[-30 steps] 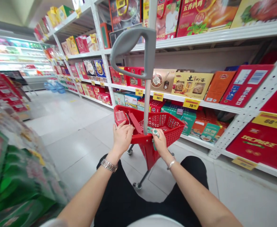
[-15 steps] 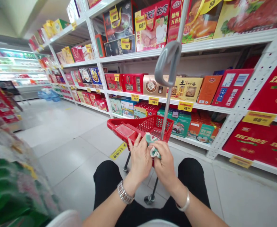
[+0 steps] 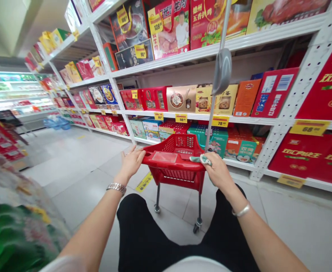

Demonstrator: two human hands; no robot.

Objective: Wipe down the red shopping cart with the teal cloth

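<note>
A small red shopping cart [image 3: 173,180] with a perforated basket stands on thin legs with casters, between my knees. Its handle panel faces me, with a clear rectangular plate [image 3: 164,157] set into it. My left hand [image 3: 133,161] grips the left end of this handle, its thumb side hidden behind the fingers. At the right end, my right hand [image 3: 215,166] is closed on a crumpled green-and-white cloth [image 3: 204,159], which lies against the red plastic. A metal pole [image 3: 210,130] rises from the cart's right side and carries a grey plastic loop [image 3: 222,71].
White shelving [image 3: 301,88] full of boxed goods runs along the far side. Packaged goods in green wrapping [image 3: 21,234] are close on my left. A yellow floor sticker [image 3: 144,182] lies on the grey tiles [image 3: 98,185]. Blue bottles [image 3: 56,124] stand farther back.
My hands, together on the cloth before, have moved apart. The left went to the cart's left handle end; the right took the cloth to the right end. The cart and pole have turned.
</note>
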